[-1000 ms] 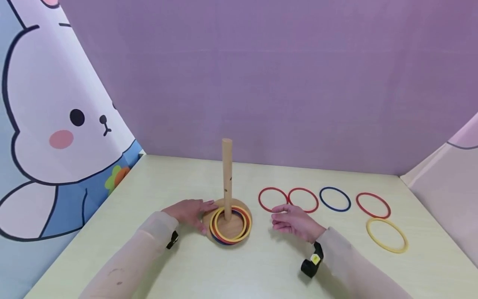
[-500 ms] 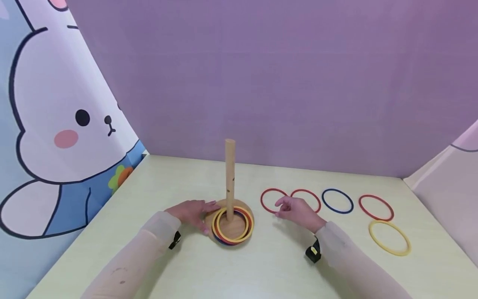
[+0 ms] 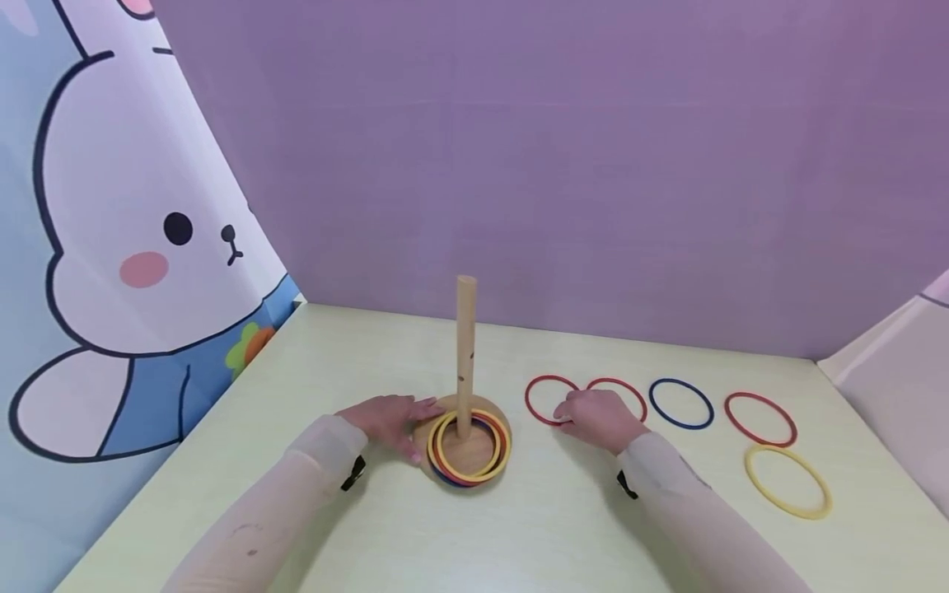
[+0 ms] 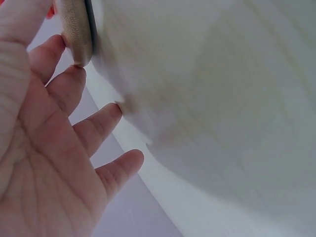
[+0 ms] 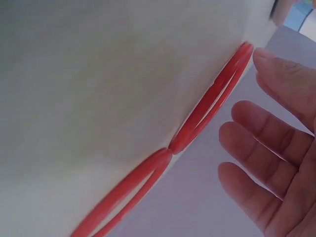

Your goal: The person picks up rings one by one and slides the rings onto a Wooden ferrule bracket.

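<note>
A wooden post point(image 3: 465, 354) stands upright on a round wooden base point(image 3: 467, 455). Around it on the base lie several rings in yellow, red and blue, a yellow ring point(image 3: 474, 478) uppermost. My left hand point(image 3: 380, 422) rests at the base's left side; in the left wrist view two fingertips touch the base's rim point(image 4: 76, 37) and the fingers are spread. To the right, two red rings lie edge to edge. My right hand point(image 3: 604, 418) is low over the near side of the left red ring point(image 3: 529, 402), its thumb tip point(image 5: 262, 55) right at that ring, fingers loosely bent.
The second red ring point(image 3: 617, 380) is partly behind my right hand. Further right lie a blue ring point(image 3: 654, 403), another red ring point(image 3: 745, 397) and a yellow ring point(image 3: 806, 514). A purple backdrop point(image 3: 549, 181) closes the table's point(image 3: 356, 346) far edge, with printed rabbit cloth point(image 3: 148, 329) at left.
My right hand has moved a little right and lowered to the left red ring's near edge. The left hand stays at the base. The whole view has shifted slightly.
</note>
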Demonstrator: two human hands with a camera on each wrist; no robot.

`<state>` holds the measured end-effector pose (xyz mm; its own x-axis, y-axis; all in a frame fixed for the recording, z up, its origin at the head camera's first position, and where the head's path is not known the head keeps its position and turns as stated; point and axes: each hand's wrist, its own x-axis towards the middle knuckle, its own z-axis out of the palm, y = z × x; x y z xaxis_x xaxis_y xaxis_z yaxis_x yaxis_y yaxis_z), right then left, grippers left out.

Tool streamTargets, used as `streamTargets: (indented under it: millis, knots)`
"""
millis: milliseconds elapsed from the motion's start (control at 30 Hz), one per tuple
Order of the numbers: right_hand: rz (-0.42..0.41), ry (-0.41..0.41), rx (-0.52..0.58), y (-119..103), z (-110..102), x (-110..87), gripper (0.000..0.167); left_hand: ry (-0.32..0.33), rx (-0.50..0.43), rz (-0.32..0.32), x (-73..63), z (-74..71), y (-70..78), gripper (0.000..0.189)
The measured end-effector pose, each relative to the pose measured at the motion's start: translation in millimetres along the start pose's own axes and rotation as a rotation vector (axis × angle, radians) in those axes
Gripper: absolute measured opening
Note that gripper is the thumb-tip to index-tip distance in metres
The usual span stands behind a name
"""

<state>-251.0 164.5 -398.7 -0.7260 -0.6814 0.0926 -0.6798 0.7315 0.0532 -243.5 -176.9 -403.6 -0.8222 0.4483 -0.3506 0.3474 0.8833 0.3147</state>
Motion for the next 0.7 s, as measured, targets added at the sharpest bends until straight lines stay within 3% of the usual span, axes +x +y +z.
streamTargets:
  millis: [300, 700]
  knots:
    - [0.024, -0.121, -0.053, 2, 0, 10.0, 0.007, 0.001, -0.006, -0.004, -1.4, -1.4, 2.4, 0.087]
    - [0.058, -0.166, 0.051, 5, 3, 12.9, 0.003, -0.008, -0.008, -0.022, -2.6, -0.6, 4.3, 0.087]
